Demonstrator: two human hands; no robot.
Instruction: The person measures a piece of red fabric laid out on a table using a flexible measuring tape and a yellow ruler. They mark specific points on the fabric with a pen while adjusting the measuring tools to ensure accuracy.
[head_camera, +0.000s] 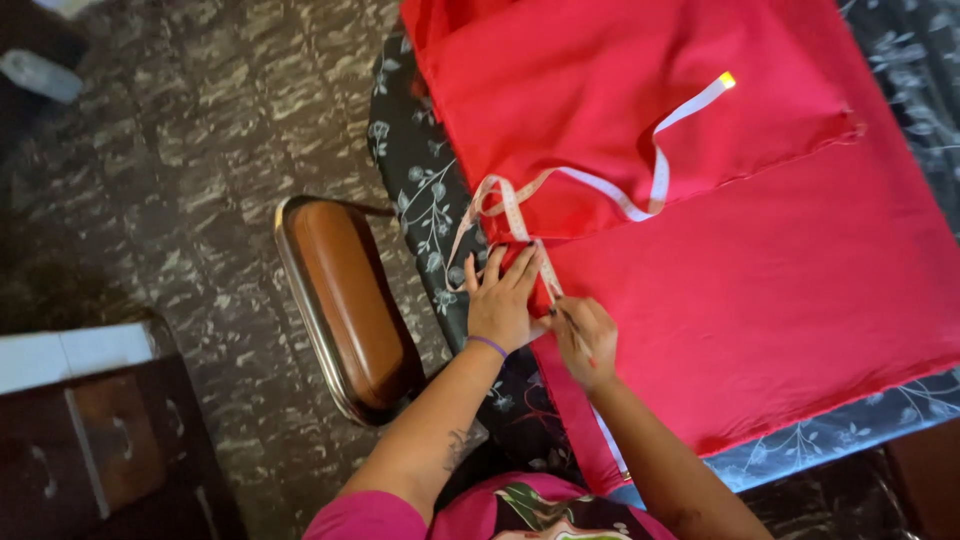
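Observation:
Red fabric lies spread over a table with a dark floral cloth. A white and pink measuring tape curls across the fabric's near-left part. My left hand presses flat, fingers apart, on the fabric's edge and on the tape. Close beside it, my right hand has its fingers pinched on a thin dark marking tool whose tip touches the fabric by the tape.
A brown padded chair with a metal frame stands left of the table. A dark cabinet sits at the lower left on a patterned floor. A second folded red layer lies on the far part.

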